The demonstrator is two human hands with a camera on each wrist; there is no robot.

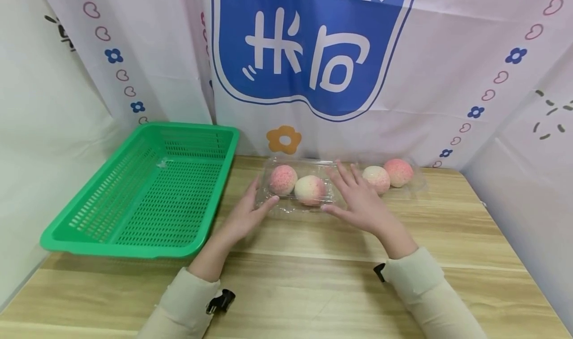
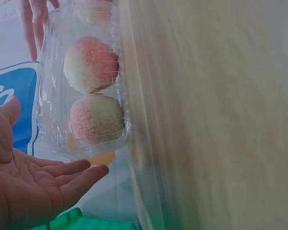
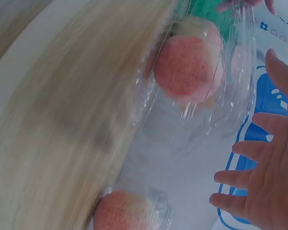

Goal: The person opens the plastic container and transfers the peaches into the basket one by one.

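A clear plastic box (image 1: 293,210) stands at the back of the table with two round pink-and-cream balls inside, peach-like or bun-like. One ball is pinker (image 1: 283,179); the other is mostly cream (image 1: 309,189). My left hand (image 1: 241,217) is at the box's left end, thumb towards the front. In the left wrist view its fingers (image 2: 81,184) are straight, just beyond the box's end. My right hand (image 1: 361,204) is at the box's right end, fingers spread. The right wrist view shows its palm (image 3: 273,167) apart from the box wall (image 3: 242,81). Neither hand grips anything.
A second clear box (image 1: 418,182) with two similar balls (image 1: 398,172) stands to the right, partly behind my right hand. A large green plastic basket (image 1: 206,229) stands on the left. A printed cloth (image 1: 179,55) hangs behind the wooden table (image 1: 313,289).
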